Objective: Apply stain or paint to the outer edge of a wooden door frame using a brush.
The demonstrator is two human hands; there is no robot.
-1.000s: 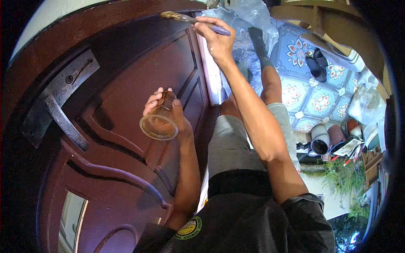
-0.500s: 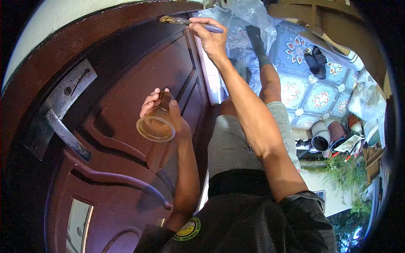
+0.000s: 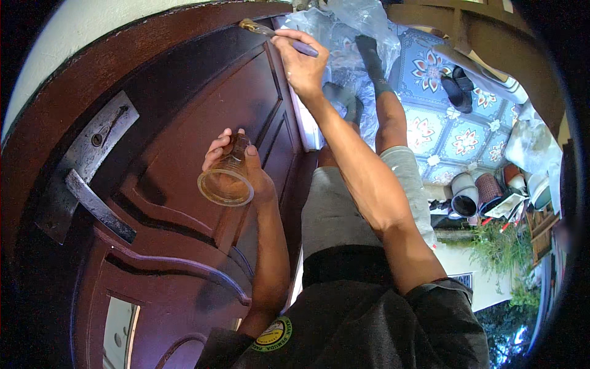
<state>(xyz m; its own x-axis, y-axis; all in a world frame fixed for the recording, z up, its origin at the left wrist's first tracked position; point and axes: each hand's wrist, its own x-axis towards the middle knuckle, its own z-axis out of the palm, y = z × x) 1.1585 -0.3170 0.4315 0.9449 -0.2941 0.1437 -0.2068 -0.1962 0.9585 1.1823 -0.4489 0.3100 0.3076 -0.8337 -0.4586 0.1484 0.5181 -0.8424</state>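
My right hand [image 3: 302, 58] is closed round the purple handle of a paintbrush [image 3: 297, 45]. Its bristles, coated in something brown, are at the edge where the dark brown door [image 3: 203, 117] meets its frame [image 3: 153, 38]; whether they touch the wood I cannot tell. In my left hand [image 3: 252, 175] is a clear plastic cup [image 3: 226, 187], gripped round its narrow base with the wide rim facing me. A brownish tint shows inside the cup. It is held in front of the door's raised panels.
A metal lock plate and handle [image 3: 97, 140] stick out from the door at left. Clear plastic sheeting [image 3: 332, 37] lies around my feet on blue flowered tiles [image 3: 452, 123]. Black sandals [image 3: 456, 91] lie on the tiles. Several pots and buckets [image 3: 464, 195] stand at the right.
The brush and my right hand have shifted slightly, the bristles a little to the right and the handle lower. My left hand still holds the cup in nearly the same place.
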